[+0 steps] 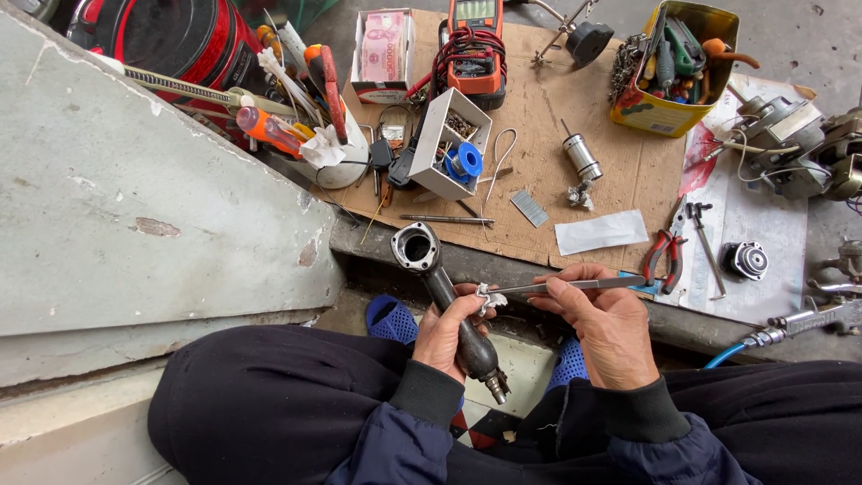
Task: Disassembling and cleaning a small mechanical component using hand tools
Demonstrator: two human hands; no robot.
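My left hand [452, 330] grips the dark handle of a pneumatic tool body [440, 287]; its round open metal head points up and away, and its air fitting sticks out below my wrist. My right hand [603, 321] holds long metal tweezers [575, 285] level, their tip pointing left at a small white scrap [488, 297] on the handle by my left thumb. Both hands hover over my lap in dark trousers.
A cardboard sheet [539, 171] carries a white box with a blue solder spool [464, 163], a metal cylinder [583, 157], a multimeter [474, 54] and a yellow tin of tools [673, 67]. Red pliers [666, 251] lie to the right. A concrete slab [135, 198] rises at left.
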